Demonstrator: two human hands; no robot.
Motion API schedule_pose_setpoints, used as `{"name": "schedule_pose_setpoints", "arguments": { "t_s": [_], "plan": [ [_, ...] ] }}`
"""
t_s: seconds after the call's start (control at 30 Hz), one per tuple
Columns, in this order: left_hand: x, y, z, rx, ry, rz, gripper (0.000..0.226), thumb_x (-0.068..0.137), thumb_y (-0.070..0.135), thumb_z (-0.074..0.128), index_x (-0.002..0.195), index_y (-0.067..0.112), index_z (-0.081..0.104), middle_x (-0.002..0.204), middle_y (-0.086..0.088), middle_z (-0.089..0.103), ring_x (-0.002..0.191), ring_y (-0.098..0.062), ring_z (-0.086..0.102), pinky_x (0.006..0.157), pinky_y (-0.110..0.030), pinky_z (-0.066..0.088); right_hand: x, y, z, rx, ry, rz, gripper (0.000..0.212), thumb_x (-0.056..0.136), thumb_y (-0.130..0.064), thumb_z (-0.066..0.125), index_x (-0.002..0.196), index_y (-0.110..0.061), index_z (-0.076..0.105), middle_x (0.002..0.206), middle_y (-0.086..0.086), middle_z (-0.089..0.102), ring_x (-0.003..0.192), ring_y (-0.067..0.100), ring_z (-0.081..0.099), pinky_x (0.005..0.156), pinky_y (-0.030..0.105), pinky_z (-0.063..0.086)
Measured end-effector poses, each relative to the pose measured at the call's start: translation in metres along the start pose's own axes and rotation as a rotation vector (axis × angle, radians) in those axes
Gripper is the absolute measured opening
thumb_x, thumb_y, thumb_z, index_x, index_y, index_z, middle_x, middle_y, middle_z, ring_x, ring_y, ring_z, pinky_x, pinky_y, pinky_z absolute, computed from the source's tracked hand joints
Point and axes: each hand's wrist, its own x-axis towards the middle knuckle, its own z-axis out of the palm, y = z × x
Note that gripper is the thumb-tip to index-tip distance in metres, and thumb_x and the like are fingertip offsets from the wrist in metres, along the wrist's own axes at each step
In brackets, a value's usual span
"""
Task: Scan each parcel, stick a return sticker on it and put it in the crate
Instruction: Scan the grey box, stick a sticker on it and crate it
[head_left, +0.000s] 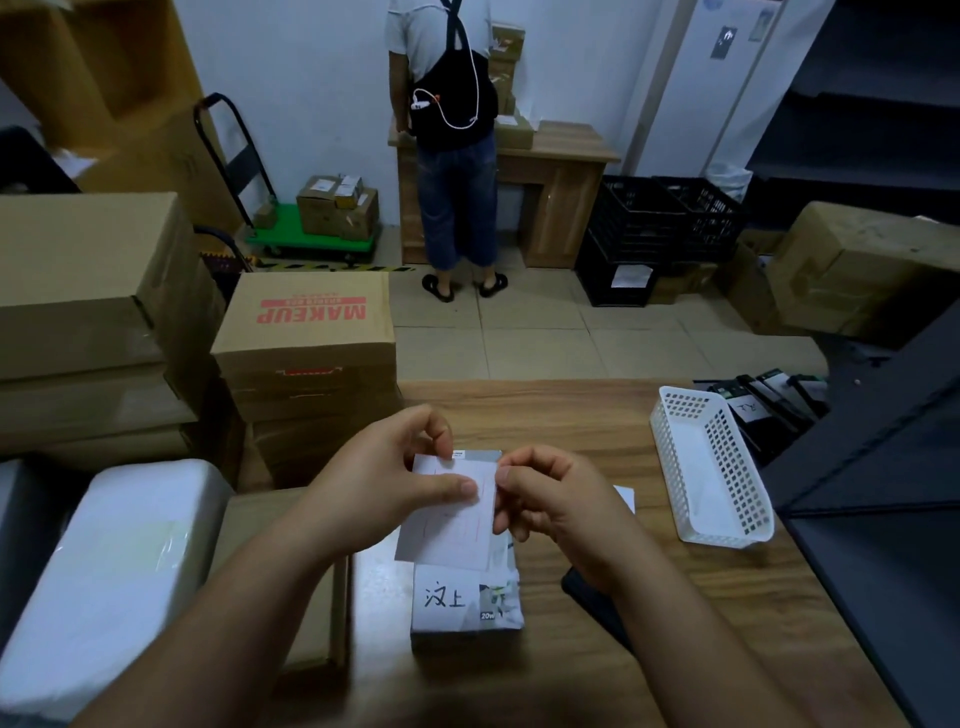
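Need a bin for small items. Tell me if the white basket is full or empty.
Empty: the white basket stands upright on the wooden table, and only its bare perforated floor and walls show inside.

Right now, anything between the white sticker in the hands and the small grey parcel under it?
Nothing visible. Left hand and right hand pinch the white paper sticker directly above the small grey parcel on the wooden table.

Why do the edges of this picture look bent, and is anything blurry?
Head view: the wide-angle lens bows straight lines near the borders, such as the cardboard boxes at left. Light is dim and even, without glare. The hands, left and right, holding the sticker over the parcel, look slightly soft; corners darken.
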Motion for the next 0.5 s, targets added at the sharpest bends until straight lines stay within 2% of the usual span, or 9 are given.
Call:
{"name": "schedule_pose_setpoints", "arguments": {
  "t_s": [0.1,0.23,0.33,0.4,0.47,0.5],
  "plan": [
    [0.004,0.002,0.002,0.03,-0.028,0.019,0.027,0.075,0.035,0.079,0.085,0.028,0.055,0.092,0.01,0.062,0.083,-0.008,0.061,0.051,-0.013,0.044,-0.001,0.001,-0.002,0.006,0.017,-0.009,0.008,0.092,-0.002,0.056,0.088,-0.002,0.062,0.074,0.015,0.064,0.062,0.021,0.061,0.054,0.026,0.045],
    [0.006,0.005,0.004,0.075,-0.058,0.059,0.024,0.076,0.033,0.08,0.084,0.024,0.059,0.079,0.014,0.058,0.07,0.009,0.055,0.048,-0.009,0.04,-0.001,0.003,-0.006,-0.001,0.026,-0.008,0.014,0.092,0.0,0.054,0.082,-0.005,0.063,0.072,0.014,0.064,0.062,0.021,0.062,0.054,0.025,0.045],
    [0.008,0.002,0.006,0.091,-0.089,0.063,0.021,0.075,0.036,0.08,0.079,0.028,0.061,0.071,0.024,0.059,0.065,0.009,0.052,0.05,-0.011,0.039,-0.001,0.005,-0.006,0.017,0.027,-0.001,0.018,0.092,0.002,0.052,0.079,-0.005,0.062,0.068,0.013,0.062,0.061,0.021,0.06,0.054,0.025,0.043],
    [0.011,-0.003,0.011,0.076,-0.04,0.073,0.017,0.074,0.037,0.08,0.078,0.032,0.064,0.081,0.027,0.06,0.075,0.007,0.054,0.064,-0.016,0.042,0.0,0.007,-0.005,0.051,0.04,0.004,0.018,0.092,0.003,0.051,0.079,-0.004,0.062,0.067,0.013,0.062,0.061,0.02,0.06,0.054,0.026,0.042],
    [0.011,-0.007,0.018,0.138,0.082,0.122,0.014,0.075,0.039,0.078,0.076,0.038,0.065,0.102,0.029,0.054,0.099,0.005,0.048,0.083,-0.024,0.04,0.002,0.01,-0.003,0.079,0.083,0.005,0.019,0.092,0.002,0.051,0.079,-0.006,0.063,0.069,0.013,0.062,0.062,0.02,0.061,0.055,0.027,0.042],
    [0.011,-0.009,0.022,0.198,0.147,0.149,0.012,0.076,0.04,0.076,0.076,0.041,0.064,0.111,0.029,0.049,0.109,0.002,0.042,0.088,-0.023,0.036,0.003,0.012,-0.002,0.088,0.112,0.003,0.019,0.091,0.0,0.053,0.078,-0.007,0.064,0.07,0.013,0.063,0.063,0.02,0.062,0.055,0.027,0.042]
  ]
}}
